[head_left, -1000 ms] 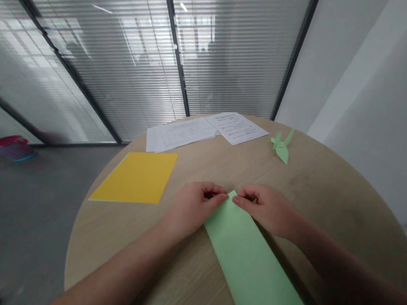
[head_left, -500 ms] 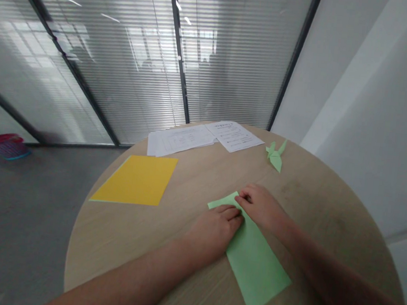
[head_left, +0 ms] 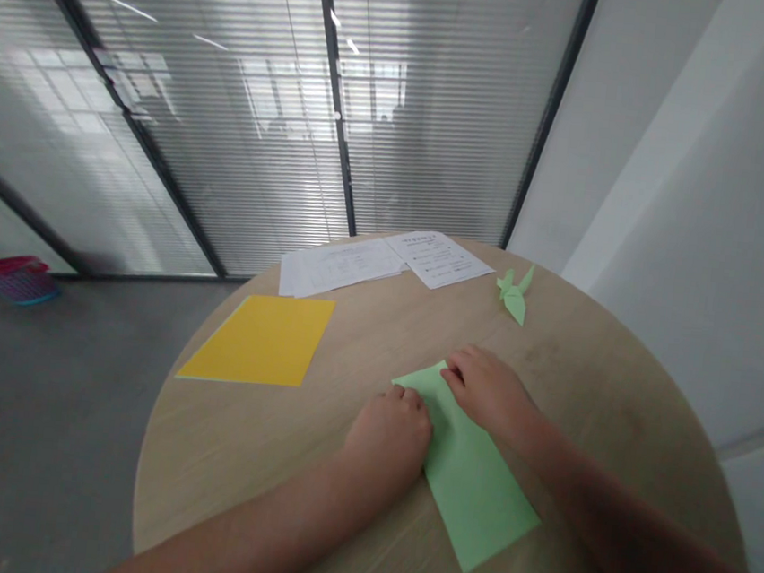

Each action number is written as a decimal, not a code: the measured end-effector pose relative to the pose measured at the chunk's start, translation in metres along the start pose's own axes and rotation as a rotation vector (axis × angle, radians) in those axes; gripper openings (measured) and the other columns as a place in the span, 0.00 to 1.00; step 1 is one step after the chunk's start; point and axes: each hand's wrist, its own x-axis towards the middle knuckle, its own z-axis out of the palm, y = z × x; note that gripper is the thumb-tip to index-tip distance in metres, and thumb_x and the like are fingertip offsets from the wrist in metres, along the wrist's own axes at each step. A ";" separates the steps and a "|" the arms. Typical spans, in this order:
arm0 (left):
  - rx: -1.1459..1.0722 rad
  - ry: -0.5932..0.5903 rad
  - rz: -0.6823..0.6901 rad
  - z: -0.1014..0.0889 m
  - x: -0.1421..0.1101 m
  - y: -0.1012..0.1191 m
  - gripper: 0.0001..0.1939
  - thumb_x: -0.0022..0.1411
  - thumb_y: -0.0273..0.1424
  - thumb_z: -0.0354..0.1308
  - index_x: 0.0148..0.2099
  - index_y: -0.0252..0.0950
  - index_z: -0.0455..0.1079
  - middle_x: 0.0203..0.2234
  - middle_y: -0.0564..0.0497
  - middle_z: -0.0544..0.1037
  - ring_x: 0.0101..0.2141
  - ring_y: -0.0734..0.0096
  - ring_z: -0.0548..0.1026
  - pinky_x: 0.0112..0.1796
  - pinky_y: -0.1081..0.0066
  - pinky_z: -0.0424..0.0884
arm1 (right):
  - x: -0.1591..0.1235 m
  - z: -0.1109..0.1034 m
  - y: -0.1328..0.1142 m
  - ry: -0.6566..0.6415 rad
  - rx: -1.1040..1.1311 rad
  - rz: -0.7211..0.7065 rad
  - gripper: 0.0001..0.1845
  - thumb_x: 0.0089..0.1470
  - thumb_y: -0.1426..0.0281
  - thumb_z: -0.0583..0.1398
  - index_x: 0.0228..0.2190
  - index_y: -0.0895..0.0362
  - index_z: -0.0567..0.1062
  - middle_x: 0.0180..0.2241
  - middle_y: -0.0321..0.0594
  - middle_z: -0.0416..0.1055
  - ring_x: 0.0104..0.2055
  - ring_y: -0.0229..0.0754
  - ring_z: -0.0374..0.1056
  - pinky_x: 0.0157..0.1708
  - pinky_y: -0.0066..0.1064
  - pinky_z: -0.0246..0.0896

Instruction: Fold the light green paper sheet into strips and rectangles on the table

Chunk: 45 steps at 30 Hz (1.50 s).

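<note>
A folded light green paper (head_left: 472, 475) lies flat on the round wooden table (head_left: 258, 455). My left hand (head_left: 387, 436) rests on the paper's left edge with its fingers curled and pressed down on the fold. My right hand (head_left: 489, 396) lies on the paper's far end, fingers together and pressing it to the table.
A yellow sheet (head_left: 262, 338) lies to the left. White printed papers (head_left: 384, 260) sit at the table's far side, with a small green folded paper figure (head_left: 513, 295) to their right. Glass walls with blinds stand behind; a red basket (head_left: 8, 278) is on the floor.
The long green strip was folded in half toward the far end. My left hand has since slid back along the left edge, curling its fingers. My right hand has stayed on the far end.
</note>
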 end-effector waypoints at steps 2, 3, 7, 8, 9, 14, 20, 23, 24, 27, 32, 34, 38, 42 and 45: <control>0.017 -0.021 -0.054 -0.003 -0.003 0.005 0.14 0.71 0.26 0.51 0.44 0.28 0.78 0.39 0.36 0.80 0.42 0.49 0.78 0.37 0.57 0.78 | 0.000 0.000 -0.001 -0.004 -0.014 0.005 0.12 0.66 0.69 0.55 0.33 0.58 0.75 0.38 0.43 0.74 0.41 0.42 0.68 0.38 0.32 0.52; 0.019 -0.026 -0.081 -0.003 -0.005 0.007 0.14 0.71 0.27 0.51 0.44 0.28 0.78 0.39 0.36 0.80 0.42 0.48 0.78 0.37 0.57 0.78 | 0.000 0.000 -0.001 -0.005 -0.019 0.008 0.12 0.66 0.69 0.55 0.33 0.58 0.75 0.39 0.44 0.74 0.41 0.42 0.68 0.38 0.32 0.52; 0.044 -0.010 -0.171 -0.004 -0.006 0.008 0.16 0.72 0.32 0.53 0.47 0.26 0.78 0.43 0.33 0.78 0.45 0.46 0.76 0.42 0.54 0.77 | -0.001 0.000 -0.001 -0.007 -0.031 0.019 0.12 0.66 0.70 0.54 0.34 0.58 0.75 0.40 0.45 0.74 0.42 0.43 0.68 0.40 0.32 0.53; 0.050 0.000 -0.186 -0.004 -0.006 0.006 0.17 0.72 0.34 0.53 0.48 0.25 0.77 0.45 0.32 0.78 0.46 0.46 0.75 0.43 0.53 0.76 | -0.002 -0.001 0.000 -0.006 -0.032 0.021 0.11 0.66 0.69 0.54 0.34 0.58 0.75 0.40 0.45 0.75 0.43 0.43 0.68 0.41 0.32 0.54; 0.053 0.012 -0.193 -0.004 -0.006 0.003 0.18 0.72 0.35 0.53 0.49 0.25 0.77 0.46 0.32 0.78 0.47 0.45 0.75 0.43 0.53 0.76 | -0.002 -0.001 0.000 -0.005 -0.033 0.021 0.11 0.66 0.69 0.55 0.34 0.58 0.75 0.41 0.45 0.75 0.43 0.44 0.69 0.41 0.32 0.54; 0.040 0.090 -0.158 -0.001 -0.004 -0.014 0.21 0.71 0.39 0.52 0.52 0.26 0.75 0.48 0.33 0.77 0.49 0.45 0.73 0.46 0.51 0.74 | -0.003 -0.002 0.000 0.001 -0.044 0.030 0.12 0.67 0.70 0.54 0.36 0.59 0.75 0.41 0.46 0.75 0.44 0.45 0.69 0.42 0.33 0.55; 0.003 0.170 -0.157 0.002 -0.004 -0.030 0.31 0.68 0.48 0.53 0.60 0.25 0.69 0.54 0.32 0.74 0.53 0.42 0.70 0.50 0.48 0.70 | -0.003 0.000 0.000 0.005 -0.054 0.036 0.12 0.68 0.69 0.53 0.38 0.59 0.75 0.42 0.47 0.75 0.45 0.46 0.69 0.43 0.34 0.56; 0.017 0.177 -0.169 0.002 -0.005 -0.032 0.33 0.68 0.49 0.53 0.62 0.26 0.67 0.56 0.32 0.72 0.54 0.42 0.70 0.51 0.49 0.70 | -0.002 0.001 0.000 0.003 -0.050 0.041 0.13 0.68 0.68 0.53 0.38 0.59 0.76 0.42 0.47 0.75 0.45 0.46 0.70 0.44 0.34 0.57; 0.034 0.176 -0.174 0.001 -0.006 -0.031 0.33 0.68 0.49 0.52 0.62 0.27 0.67 0.57 0.32 0.72 0.55 0.42 0.69 0.51 0.49 0.70 | -0.002 0.000 -0.001 0.002 -0.048 0.041 0.13 0.68 0.68 0.53 0.38 0.59 0.76 0.42 0.47 0.75 0.45 0.45 0.70 0.44 0.34 0.57; 0.094 0.165 -0.187 0.002 -0.006 -0.022 0.29 0.69 0.46 0.52 0.60 0.29 0.69 0.61 0.31 0.69 0.57 0.42 0.69 0.51 0.48 0.71 | -0.002 -0.002 -0.002 0.006 -0.045 0.046 0.12 0.67 0.69 0.54 0.38 0.59 0.76 0.42 0.47 0.75 0.46 0.45 0.69 0.44 0.33 0.57; 0.133 0.202 -0.235 0.006 -0.006 -0.010 0.30 0.70 0.37 0.54 0.69 0.30 0.60 0.66 0.32 0.64 0.58 0.43 0.69 0.51 0.49 0.72 | -0.003 -0.004 -0.003 0.021 -0.045 0.053 0.11 0.67 0.70 0.54 0.38 0.59 0.76 0.43 0.47 0.75 0.46 0.46 0.69 0.45 0.33 0.57; 0.129 0.213 -0.177 0.008 -0.004 -0.010 0.26 0.71 0.34 0.53 0.67 0.30 0.64 0.65 0.34 0.66 0.59 0.44 0.68 0.54 0.48 0.70 | -0.003 -0.004 -0.002 0.024 -0.044 0.056 0.12 0.67 0.69 0.53 0.38 0.59 0.76 0.43 0.47 0.75 0.46 0.46 0.69 0.45 0.33 0.57; 0.067 0.143 -0.034 0.008 -0.002 -0.011 0.16 0.72 0.29 0.50 0.52 0.30 0.76 0.51 0.38 0.78 0.52 0.48 0.74 0.53 0.49 0.71 | -0.002 -0.003 0.000 0.018 -0.042 0.054 0.12 0.67 0.70 0.53 0.38 0.59 0.76 0.42 0.48 0.74 0.46 0.46 0.69 0.44 0.33 0.57; 0.058 0.114 -0.102 0.005 -0.002 -0.011 0.16 0.72 0.32 0.51 0.50 0.27 0.76 0.46 0.36 0.79 0.48 0.47 0.75 0.47 0.50 0.74 | -0.003 -0.005 0.000 0.014 -0.038 0.048 0.12 0.67 0.70 0.53 0.39 0.59 0.76 0.42 0.48 0.74 0.45 0.46 0.69 0.43 0.34 0.57; 0.065 0.127 -0.147 0.003 -0.003 -0.013 0.19 0.71 0.35 0.52 0.51 0.26 0.75 0.49 0.33 0.78 0.49 0.46 0.74 0.46 0.50 0.74 | -0.004 -0.007 -0.001 0.013 -0.031 0.055 0.13 0.67 0.70 0.52 0.38 0.59 0.76 0.42 0.48 0.74 0.45 0.47 0.70 0.43 0.34 0.57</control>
